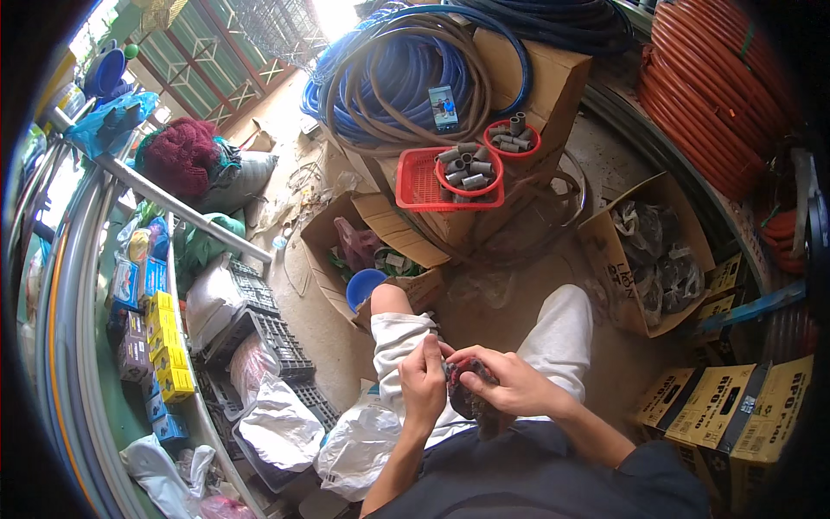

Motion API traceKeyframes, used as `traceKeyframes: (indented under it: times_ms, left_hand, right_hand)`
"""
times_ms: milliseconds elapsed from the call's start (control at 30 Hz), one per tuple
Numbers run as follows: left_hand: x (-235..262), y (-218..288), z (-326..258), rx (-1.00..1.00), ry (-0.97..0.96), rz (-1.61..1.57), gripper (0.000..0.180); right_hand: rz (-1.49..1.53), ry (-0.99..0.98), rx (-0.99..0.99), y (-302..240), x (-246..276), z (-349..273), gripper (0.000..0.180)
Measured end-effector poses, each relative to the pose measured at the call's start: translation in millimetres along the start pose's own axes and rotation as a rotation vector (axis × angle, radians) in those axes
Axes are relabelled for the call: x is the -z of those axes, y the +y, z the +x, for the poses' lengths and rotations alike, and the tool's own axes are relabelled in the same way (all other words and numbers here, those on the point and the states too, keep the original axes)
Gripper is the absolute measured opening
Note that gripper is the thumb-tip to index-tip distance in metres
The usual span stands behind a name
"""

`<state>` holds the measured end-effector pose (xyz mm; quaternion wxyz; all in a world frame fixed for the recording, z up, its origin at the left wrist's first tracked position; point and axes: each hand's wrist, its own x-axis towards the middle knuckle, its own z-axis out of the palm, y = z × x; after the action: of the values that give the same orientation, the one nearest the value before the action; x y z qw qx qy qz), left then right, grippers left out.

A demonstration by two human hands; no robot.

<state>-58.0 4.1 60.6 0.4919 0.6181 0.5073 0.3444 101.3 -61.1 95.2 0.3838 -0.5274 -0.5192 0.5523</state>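
In front of my lap, my right hand [517, 382] is closed around a dark, lumpy thing with a red part [467, 400]; its exact kind cannot be made out. Close beside it, my left hand [421, 381] is closed, thumb up, with its fingers curled toward that same dark thing. Whatever the left fingers pinch is hidden. Ahead of my knees, a red plastic basket [413, 183] and round red baskets with short grey pipe fittings [474, 181] stand on a cardboard box. A phone [443, 108] with a lit screen leans on the hose coils behind.
Blue hose coils [402, 86] rise behind the baskets. An open carton [324, 259] with a blue bowl [365, 287] stands ahead-left; another carton holds dark bagged items [657, 255] at right. Black crates [277, 342] line the left, orange pipe coils [705, 95] the far right.
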Motion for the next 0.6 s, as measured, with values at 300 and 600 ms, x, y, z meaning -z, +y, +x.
traceKeyframes:
  times_ms: [300, 600]
  left_hand:
    - [6, 4, 16, 0.084, -0.221, -0.235, 0.037]
    - [20, 13, 17, 0.138, -0.396, -0.392, 0.021]
  right_hand:
    - [-0.230, 0.209, 0.209, 5, 1, 12, 0.035]
    - [-0.289, 0.275, 0.328, -6, 15, 16, 0.034]
